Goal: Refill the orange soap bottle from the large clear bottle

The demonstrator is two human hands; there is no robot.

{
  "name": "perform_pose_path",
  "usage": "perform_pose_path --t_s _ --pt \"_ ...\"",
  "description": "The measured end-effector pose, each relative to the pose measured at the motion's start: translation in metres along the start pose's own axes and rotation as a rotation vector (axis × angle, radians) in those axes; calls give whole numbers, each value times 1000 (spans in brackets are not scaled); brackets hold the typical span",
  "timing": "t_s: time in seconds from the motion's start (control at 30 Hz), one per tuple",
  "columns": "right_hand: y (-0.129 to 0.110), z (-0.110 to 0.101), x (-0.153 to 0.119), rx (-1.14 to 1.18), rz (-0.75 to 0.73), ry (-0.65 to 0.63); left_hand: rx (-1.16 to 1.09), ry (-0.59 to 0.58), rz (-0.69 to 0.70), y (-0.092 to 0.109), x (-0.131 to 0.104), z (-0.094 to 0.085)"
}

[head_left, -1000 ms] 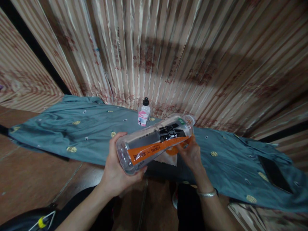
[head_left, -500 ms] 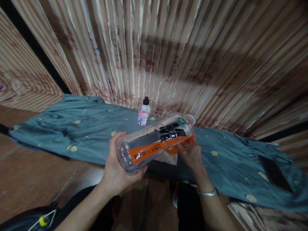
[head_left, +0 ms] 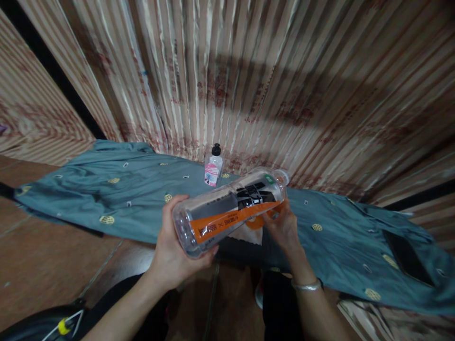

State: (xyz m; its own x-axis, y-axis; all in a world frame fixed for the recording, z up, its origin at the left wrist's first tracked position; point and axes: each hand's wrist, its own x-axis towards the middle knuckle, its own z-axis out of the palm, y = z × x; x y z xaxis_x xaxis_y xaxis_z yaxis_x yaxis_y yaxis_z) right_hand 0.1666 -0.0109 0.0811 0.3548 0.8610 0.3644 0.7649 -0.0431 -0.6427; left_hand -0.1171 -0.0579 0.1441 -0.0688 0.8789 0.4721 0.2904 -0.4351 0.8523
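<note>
A large clear plastic bottle (head_left: 216, 210) with an orange and black label lies tilted across both hands, its neck up to the right. No liquid shows in it, and I cannot tell if it has a clear cap. My left hand (head_left: 174, 251) is wrapped round its base end. At the neck end, my right hand (head_left: 284, 225) grips the bottle from below, its fingers partly hidden behind it. Under the bottle shows part of a whitish sheet (head_left: 254, 234). Behind stands a small squeeze bottle (head_left: 212, 173) with a black top and pink label.
A green patterned cloth (head_left: 138, 189) covers the long narrow surface before me. A dark phone (head_left: 408, 258) lies on its right part. Striped curtains (head_left: 227, 71) hang close behind, with a black pole (head_left: 53, 71) at left. A black rounded object with a yellow part (head_left: 64, 326) is at lower left.
Hardly anything differs. The view has shifted very slightly; both hands keep the same hold on the large bottle.
</note>
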Motion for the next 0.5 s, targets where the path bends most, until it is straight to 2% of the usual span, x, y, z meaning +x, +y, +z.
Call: perform_pose_path --t_s 0.27,0.5 --pt "1 -1 0 -8 7 -16 -16 10 21 -14 -8 1" --pt "5 3 1 1 -21 5 -31 0 26 -15 -8 1"
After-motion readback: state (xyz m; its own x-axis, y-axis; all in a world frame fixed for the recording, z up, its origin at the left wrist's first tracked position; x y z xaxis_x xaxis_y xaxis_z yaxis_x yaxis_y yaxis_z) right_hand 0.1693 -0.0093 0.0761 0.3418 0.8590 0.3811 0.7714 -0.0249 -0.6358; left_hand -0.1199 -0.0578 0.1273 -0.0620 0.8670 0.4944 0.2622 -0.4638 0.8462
